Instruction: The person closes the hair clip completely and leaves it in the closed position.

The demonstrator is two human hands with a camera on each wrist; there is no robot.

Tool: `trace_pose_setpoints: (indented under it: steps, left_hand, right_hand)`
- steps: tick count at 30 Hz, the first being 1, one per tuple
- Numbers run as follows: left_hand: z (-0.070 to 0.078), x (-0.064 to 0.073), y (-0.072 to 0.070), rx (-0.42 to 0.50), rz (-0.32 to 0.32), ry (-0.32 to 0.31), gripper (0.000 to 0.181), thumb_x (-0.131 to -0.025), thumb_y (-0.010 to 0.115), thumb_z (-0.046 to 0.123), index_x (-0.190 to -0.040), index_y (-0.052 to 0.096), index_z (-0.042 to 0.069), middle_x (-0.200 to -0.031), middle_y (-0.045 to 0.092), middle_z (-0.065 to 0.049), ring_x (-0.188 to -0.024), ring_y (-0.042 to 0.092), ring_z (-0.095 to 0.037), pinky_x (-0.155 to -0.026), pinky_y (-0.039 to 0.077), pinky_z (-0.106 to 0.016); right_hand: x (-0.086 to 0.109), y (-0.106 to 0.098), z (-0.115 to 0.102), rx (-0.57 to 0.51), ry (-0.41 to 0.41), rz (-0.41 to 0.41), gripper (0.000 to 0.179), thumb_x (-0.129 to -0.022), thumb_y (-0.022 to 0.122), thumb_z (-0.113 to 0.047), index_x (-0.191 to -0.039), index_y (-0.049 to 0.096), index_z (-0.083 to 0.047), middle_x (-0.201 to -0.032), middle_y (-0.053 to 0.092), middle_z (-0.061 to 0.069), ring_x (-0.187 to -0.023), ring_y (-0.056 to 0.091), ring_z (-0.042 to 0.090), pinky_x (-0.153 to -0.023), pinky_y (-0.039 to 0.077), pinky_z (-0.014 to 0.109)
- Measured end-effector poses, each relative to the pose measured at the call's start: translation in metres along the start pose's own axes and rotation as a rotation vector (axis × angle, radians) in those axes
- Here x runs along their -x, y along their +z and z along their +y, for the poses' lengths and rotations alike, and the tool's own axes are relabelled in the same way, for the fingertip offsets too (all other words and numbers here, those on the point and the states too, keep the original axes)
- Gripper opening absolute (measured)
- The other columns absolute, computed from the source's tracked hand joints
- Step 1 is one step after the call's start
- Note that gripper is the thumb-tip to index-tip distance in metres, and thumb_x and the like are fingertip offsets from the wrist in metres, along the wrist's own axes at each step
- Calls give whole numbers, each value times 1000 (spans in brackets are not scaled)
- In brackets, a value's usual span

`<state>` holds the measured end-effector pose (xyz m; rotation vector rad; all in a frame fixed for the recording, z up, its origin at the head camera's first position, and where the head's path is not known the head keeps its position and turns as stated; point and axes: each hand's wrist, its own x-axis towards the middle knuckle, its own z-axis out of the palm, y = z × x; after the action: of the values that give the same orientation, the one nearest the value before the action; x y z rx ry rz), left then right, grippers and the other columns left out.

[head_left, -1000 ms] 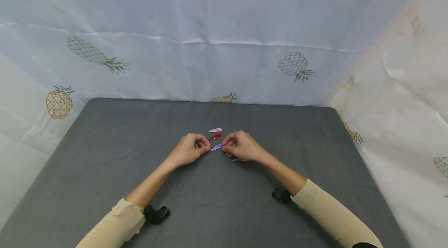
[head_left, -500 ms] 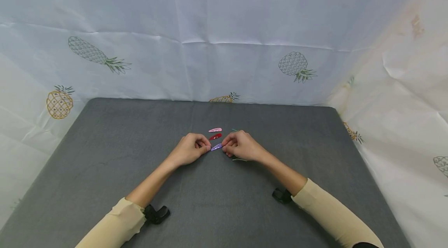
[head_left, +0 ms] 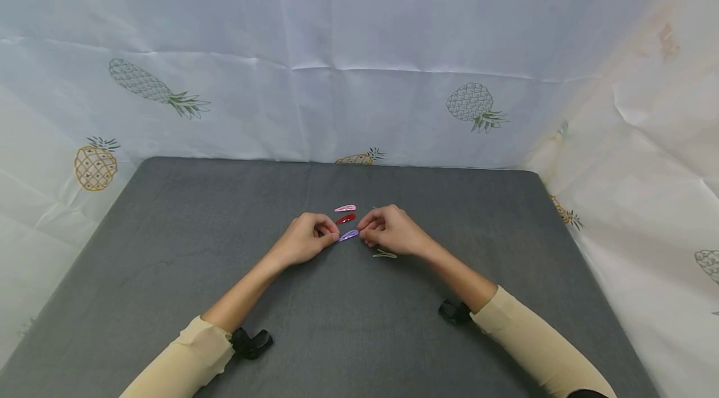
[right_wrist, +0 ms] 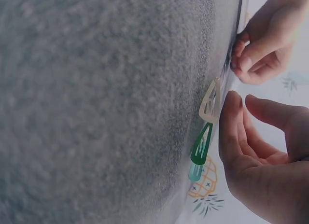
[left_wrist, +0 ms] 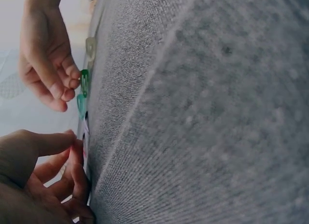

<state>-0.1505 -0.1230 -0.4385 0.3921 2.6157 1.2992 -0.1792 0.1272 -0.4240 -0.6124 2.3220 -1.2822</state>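
The thumb and forefinger of my left hand (head_left: 303,239) pinch the left end of a purple snap hair clip (head_left: 349,234) low on the table. My right hand (head_left: 396,232) is just beyond the clip's other end; in the right wrist view its thumb and forefinger are parted with nothing between them. Behind the purple clip lie a red hair clip (head_left: 345,219) and a pink hair clip (head_left: 345,208). Around the right hand are a cream hair clip (right_wrist: 210,105), a dark green one (right_wrist: 200,149) and a teal one (right_wrist: 195,172), the green and teal mostly hidden from the head view.
A grey cloth-covered table (head_left: 314,335) spreads under both arms. Behind it hangs a white curtain (head_left: 371,17) printed with pineapples. A black wrist mount (head_left: 251,344) sits by the left cuff and another black mount (head_left: 454,312) by the right.
My right hand has lifted slightly away from the purple clip, its finger and thumb parting, and more of the cream clip shows. The left hand has hardly moved.
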Motion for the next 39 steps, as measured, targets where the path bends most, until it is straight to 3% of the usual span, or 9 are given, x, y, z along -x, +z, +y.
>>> trace_pose_setpoints:
  steps: [21,33,36,39]
  left_hand:
    - [7,-7,3,-17,6,25,4,-98,75,10,-96,79,10,-84,76,-3,-58,50,-6,-57,39,-22]
    - [12,-15,2,-18,22,51,5,-99,76,10,-96,79,9,-84,75,-4,-57,50,-6,-57,40,-24]
    - [9,-21,3,-11,24,74,5,-98,76,12,-94,79,11,-83,75,-2,-57,52,-9,-57,41,-27]
    - [-10,-33,9,-36,49,116,5,-98,77,18,-93,79,17,-81,74,4,-57,53,-10,-56,41,-29]
  right_hand:
    - [7,-19,-1,1,-22,98,21,-104,70,-7,-118,76,7,-102,81,20,-88,81,32,-80,66,42]
    - [8,-28,5,26,-28,168,21,-104,69,-7,-119,76,6,-106,80,21,-90,80,27,-76,63,28]
    - [8,-30,9,34,-32,181,21,-104,68,-6,-119,76,6,-107,81,21,-93,80,26,-76,61,25]
    - [7,-31,12,33,-30,191,20,-104,68,-6,-119,76,6,-107,81,22,-94,80,28,-77,60,24]
